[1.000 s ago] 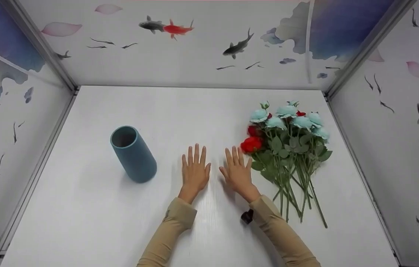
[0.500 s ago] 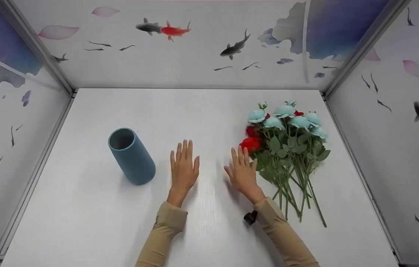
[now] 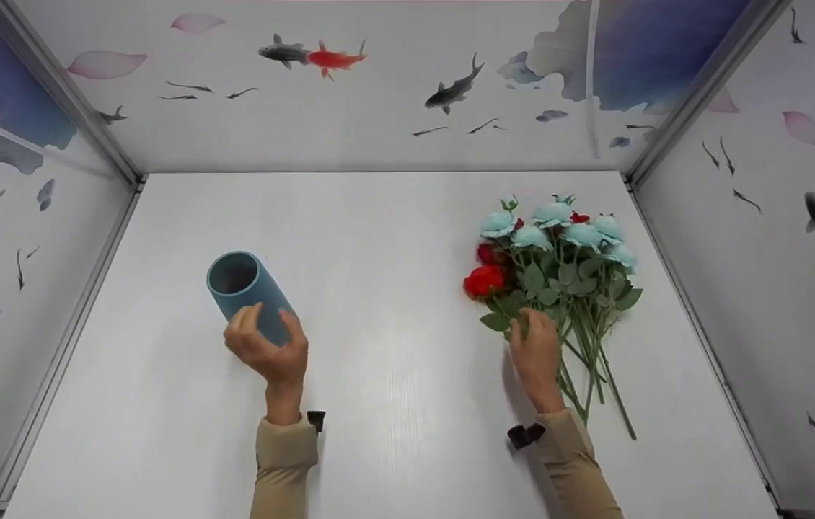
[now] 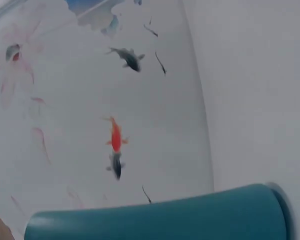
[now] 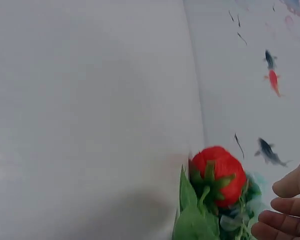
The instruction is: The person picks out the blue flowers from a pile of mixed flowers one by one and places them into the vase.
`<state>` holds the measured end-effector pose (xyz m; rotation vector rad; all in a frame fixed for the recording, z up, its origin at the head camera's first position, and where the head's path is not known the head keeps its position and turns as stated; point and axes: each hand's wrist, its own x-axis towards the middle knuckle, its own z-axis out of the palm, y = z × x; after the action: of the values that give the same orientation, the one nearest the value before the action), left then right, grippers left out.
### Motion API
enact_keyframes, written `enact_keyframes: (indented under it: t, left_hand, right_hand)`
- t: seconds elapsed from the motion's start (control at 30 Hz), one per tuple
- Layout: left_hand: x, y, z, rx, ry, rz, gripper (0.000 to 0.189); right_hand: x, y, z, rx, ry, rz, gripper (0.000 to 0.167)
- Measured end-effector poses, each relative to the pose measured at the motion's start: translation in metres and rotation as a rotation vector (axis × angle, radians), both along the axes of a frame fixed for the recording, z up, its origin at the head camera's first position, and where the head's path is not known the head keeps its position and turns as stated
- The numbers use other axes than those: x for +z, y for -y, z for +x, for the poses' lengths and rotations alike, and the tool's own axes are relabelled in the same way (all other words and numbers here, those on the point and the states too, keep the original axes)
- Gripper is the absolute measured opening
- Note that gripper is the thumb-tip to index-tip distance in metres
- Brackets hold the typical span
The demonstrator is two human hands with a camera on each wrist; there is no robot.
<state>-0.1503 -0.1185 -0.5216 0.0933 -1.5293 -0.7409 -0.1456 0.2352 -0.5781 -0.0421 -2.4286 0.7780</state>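
Note:
A blue-teal vase stands upright on the left of the table, its round mouth showing in the head view. Just in front of it is my left hand, thumb and bent fingers spread apart with nothing between them. The left wrist view has the vase along the bottom, and only a bit of the hand at the left edge. My right hand is over the left side of a bunch of flowers, fingers loosely bent. In the right wrist view the right hand appears apart from a red flower.
The white table is bounded by a back wall and two side walls printed with fish and petals. Light-blue flowers lie toward the back right, their green stems pointing to the front.
My left hand has moved left to the vase, its flat fingers now bent. My right hand has shifted right and forward from beside the flowers to over their stems, fingers bending.

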Motion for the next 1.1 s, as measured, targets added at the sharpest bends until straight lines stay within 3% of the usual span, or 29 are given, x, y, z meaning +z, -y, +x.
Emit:
enact_keyframes:
  t: [0.1, 0.23, 0.47, 0.67, 0.93, 1.1]
  left_hand:
    - [-0.002, 0.016, 0.000, 0.036, -0.002, 0.088, 0.040]
    - [-0.008, 0.032, 0.000, 0.023, 0.082, 0.162, 0.055]
    - [-0.016, 0.042, 0.002, -0.149, 0.300, 0.234, 0.076]
    - [-0.021, 0.044, 0.000, -0.238, 0.383, 0.308, 0.082]
    - [-0.022, 0.046, -0.003, -0.254, 0.491, 0.403, 0.084]
    - [-0.021, 0.046, -0.005, -0.250, 0.486, 0.433, 0.083]
  right_hand:
    - [-0.002, -0.016, 0.007, -0.043, 0.010, -0.042, 0.012]
    - [-0.007, -0.031, 0.013, -0.068, 0.053, -0.053, 0.011]
    - [-0.012, -0.039, 0.018, -0.097, 0.125, -0.061, 0.009]
    - [-0.015, -0.043, 0.019, -0.101, 0.200, -0.066, 0.009]
    - [-0.013, -0.045, 0.020, -0.099, 0.274, -0.073, 0.010]
    - [-0.013, -0.045, 0.020, -0.092, 0.247, -0.055, 0.009]
